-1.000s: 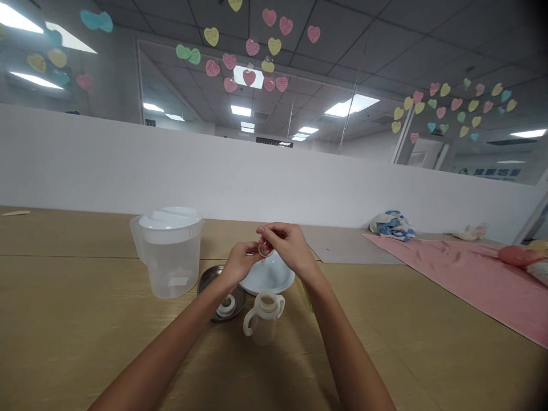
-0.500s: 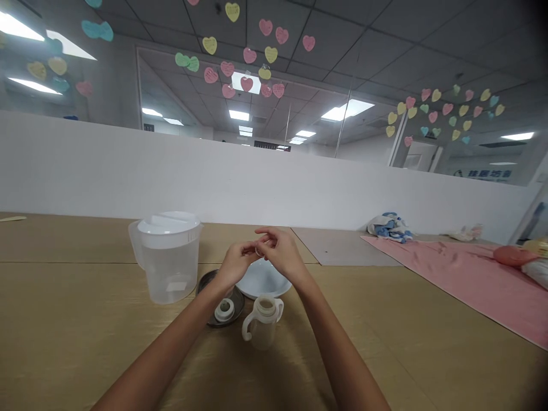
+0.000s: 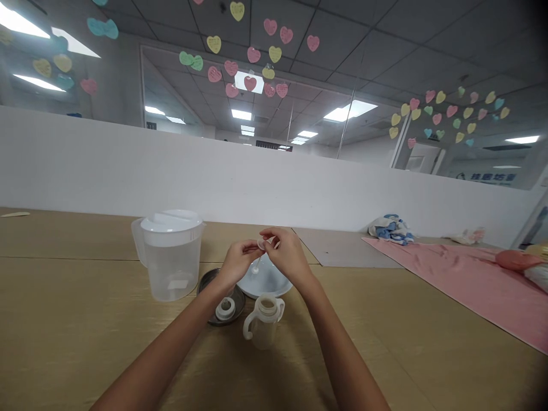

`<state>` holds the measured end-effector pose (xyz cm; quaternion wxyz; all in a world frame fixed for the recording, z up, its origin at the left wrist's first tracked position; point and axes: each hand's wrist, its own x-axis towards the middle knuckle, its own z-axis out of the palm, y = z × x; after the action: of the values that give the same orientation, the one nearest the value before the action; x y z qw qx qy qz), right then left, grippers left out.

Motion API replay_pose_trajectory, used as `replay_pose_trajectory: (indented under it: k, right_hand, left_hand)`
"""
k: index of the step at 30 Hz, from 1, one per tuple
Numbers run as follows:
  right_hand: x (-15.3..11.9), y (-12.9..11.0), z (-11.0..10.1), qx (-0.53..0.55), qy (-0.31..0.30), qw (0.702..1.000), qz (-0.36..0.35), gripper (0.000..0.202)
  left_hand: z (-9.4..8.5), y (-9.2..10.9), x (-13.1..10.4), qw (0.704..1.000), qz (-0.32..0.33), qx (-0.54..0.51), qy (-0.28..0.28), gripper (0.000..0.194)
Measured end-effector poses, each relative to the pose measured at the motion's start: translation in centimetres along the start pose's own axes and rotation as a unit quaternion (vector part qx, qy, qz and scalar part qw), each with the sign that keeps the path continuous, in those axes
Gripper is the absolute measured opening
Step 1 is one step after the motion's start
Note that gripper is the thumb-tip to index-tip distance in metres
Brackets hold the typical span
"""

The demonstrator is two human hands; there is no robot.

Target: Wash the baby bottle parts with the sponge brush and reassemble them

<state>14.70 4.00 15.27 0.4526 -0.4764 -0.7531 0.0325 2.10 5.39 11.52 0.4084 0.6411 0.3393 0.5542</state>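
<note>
My left hand [image 3: 237, 261] and my right hand [image 3: 286, 251] meet above a white bowl [image 3: 276, 279]. Both pinch the small translucent top of a bottle straw [image 3: 256, 269]; its thin tube hangs down to a rounded end over the bowl. Fingers partly cover that top. Nearer to me stands an upright, uncapped clear bottle [image 3: 262, 332] with two curved handles. Left of it, a white bottle collar [image 3: 225, 309] rests in a dark round metal dish [image 3: 206, 281], partly hidden by my left forearm.
A clear lidded pitcher [image 3: 173, 268] stands on the left of the brown table [image 3: 85, 331]. On the right lie a pink cloth [image 3: 466, 279] and a crumpled blue-and-white cloth [image 3: 390, 228]. A white wall [image 3: 240, 177] rises behind the table.
The straw's thin tube and rounded end now show below my fingers, where they were hidden before. Both hands remain nearly in place, and the view has shifted slightly.
</note>
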Motion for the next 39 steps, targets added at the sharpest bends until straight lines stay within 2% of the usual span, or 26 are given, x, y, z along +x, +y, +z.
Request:
replay_pose_trajectory:
  k: [5,10,12,17,20,31,35,39]
  right_hand:
    - [0.1,0.1,-0.2,-0.017,-0.009,1.0,-0.01,0.018]
    - [0.0,-0.3,-0.6,0.003,0.03,0.999,-0.027,0.022]
    - [-0.3,-0.9,-1.0,0.02,0.052,0.997,-0.06,0.024]
    - [-1.3,-2.8,-2.4,0.021,0.108,0.974,-0.197,0.027]
    - [-1.9,-3.7,-3.0,0.006,0.128,0.964,-0.231,0.029]
    - [-2.7,-5.2,-4.4,0.045,0.184,0.951,-0.243,0.025]
    - [-3.3,-5.6,-5.8,0.07,0.243,0.94,-0.231,0.024]
    - [-3.6,-5.4,-7.4,0.106,0.333,0.918,-0.186,0.015]
  left_hand:
    - [0.0,-0.3,0.1,1.0,0.003,0.024,-0.005,0.025]
    - [0.1,-0.9,0.3,0.997,0.045,0.059,-0.01,0.024]
    - [0.3,-1.2,0.2,0.993,0.069,0.094,-0.009,0.024]
    - [0.7,-1.6,-0.3,0.97,0.138,0.202,0.009,0.024]
    - [0.7,-1.8,-0.5,0.961,0.154,0.228,0.013,0.024]
    - [0.2,-3.4,0.1,0.957,0.166,0.236,-0.009,0.024]
    - [-0.1,-3.8,0.2,0.952,0.159,0.262,-0.02,0.022]
    - [-0.9,-4.9,0.5,0.944,0.118,0.306,-0.029,0.022]
